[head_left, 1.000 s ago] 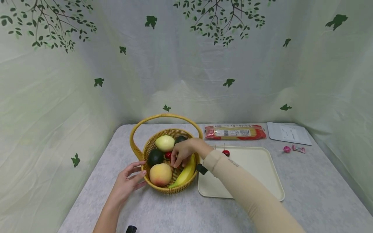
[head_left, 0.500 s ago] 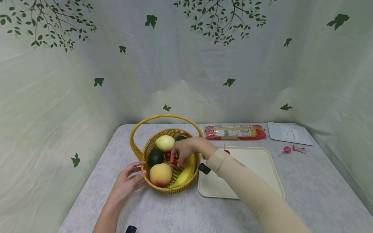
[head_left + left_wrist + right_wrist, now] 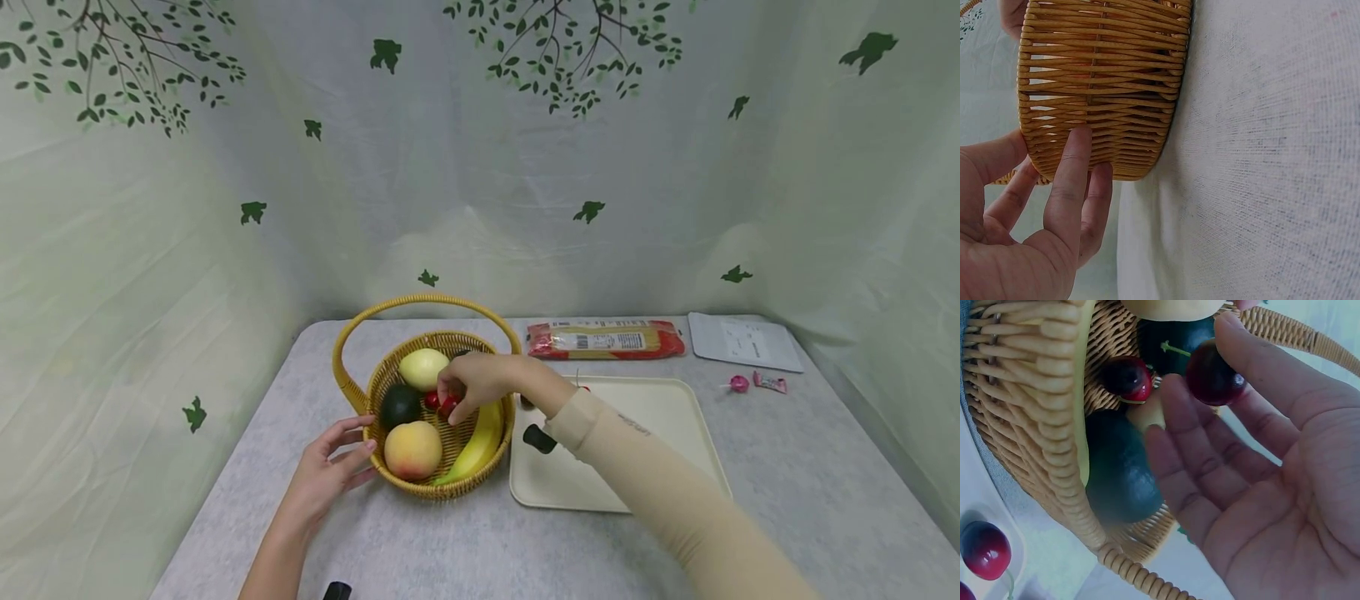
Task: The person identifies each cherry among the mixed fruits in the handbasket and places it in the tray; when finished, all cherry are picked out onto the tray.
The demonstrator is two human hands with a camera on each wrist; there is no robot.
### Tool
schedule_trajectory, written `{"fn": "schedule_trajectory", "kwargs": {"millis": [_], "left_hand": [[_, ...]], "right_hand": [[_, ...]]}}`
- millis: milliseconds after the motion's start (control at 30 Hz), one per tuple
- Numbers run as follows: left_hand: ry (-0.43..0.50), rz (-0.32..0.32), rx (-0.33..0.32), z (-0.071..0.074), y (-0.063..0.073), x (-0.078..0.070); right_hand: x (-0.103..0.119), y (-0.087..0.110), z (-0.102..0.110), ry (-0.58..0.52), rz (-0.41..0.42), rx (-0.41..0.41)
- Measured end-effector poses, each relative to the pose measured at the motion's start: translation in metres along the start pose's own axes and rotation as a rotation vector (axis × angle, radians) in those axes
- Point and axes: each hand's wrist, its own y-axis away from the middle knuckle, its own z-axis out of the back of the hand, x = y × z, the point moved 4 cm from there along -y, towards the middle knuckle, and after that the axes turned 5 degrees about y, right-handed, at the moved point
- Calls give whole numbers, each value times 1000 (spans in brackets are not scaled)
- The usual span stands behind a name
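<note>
My left hand (image 3: pixel 330 467) touches the left side of a yellow wicker basket (image 3: pixel 442 493); in the left wrist view its fingertips rest on the woven wall (image 3: pixel 1104 69). Over the basket, my right hand (image 3: pixel 480 385) pinches a dark red cherry (image 3: pixel 1213 375) between thumb and fingers, its green stem pointing away. Another cherry (image 3: pixel 1127 378) lies in the basket. Around it are a peach (image 3: pixel 413 450), a banana (image 3: pixel 480 446), a pale yellow-green fruit (image 3: pixel 423 369) and a dark green fruit (image 3: pixel 400 406). A second dark green fruit (image 3: pixel 1119 469) is partly hidden by my right hand in the head view.
Right of the basket lies a cream tray (image 3: pixel 675 433), partly under my right forearm, with cherries (image 3: pixel 985 550) on it. Behind stand a red-and-clear noodle packet (image 3: pixel 606 341) and a white pouch (image 3: pixel 744 342). A lollipop (image 3: pixel 738 384) and wrapped candy (image 3: pixel 770 382) lie at right. The basket's handle (image 3: pixel 427 298) arches up.
My right hand has turned slightly within the basket, and its wrist and forearm have shifted right. The pinched cherry, hidden at first, now shows. My left hand stays put.
</note>
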Motion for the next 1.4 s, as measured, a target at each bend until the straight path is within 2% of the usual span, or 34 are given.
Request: {"fn": "schedule_trajectory", "kwargs": {"millis": [333,567,900,1133,1400], "left_hand": [[0,-5,4,-1,0,0],[-4,4,-7,1,2,-1],[-7,-2,-6,1,1,-1],[-14,-4,-3,0,1,-1],[-11,-5,0,-1,0,0]], "right_hand": [[2,13,3,-21,109,-112],[6,37,6,-1,176,-200],[0,85,7,8,139,-253],[-15,112,5,-28,116,-305],[-40,138,2,-84,23,-353]]}}
